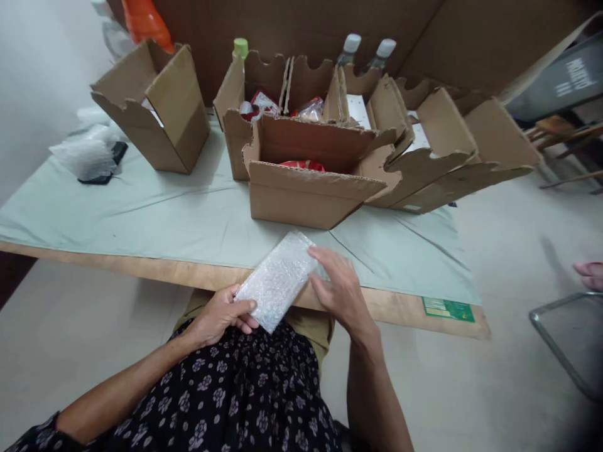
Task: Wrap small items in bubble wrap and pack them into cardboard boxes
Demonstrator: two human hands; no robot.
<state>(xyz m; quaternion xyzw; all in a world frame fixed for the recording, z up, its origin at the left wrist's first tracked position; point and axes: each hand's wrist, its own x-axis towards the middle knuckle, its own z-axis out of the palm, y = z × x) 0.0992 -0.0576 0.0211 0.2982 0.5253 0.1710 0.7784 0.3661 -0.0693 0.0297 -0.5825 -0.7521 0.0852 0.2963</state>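
Observation:
A flat packet wrapped in bubble wrap [277,279] lies tilted over the near edge of the table [155,216]. My left hand [221,314] grips its near lower end, thumb on top. My right hand [336,289] rests against its far right side, fingers curled along the edge. Just beyond the packet stands an open cardboard box [306,188] with something red inside.
Several more open cardboard boxes [155,107] stand in a row at the back, some holding packets and bottles. A wad of bubble wrap [87,157] lies on a dark object at the far left. A metal frame [565,345] and another person's toes [591,275] show at right.

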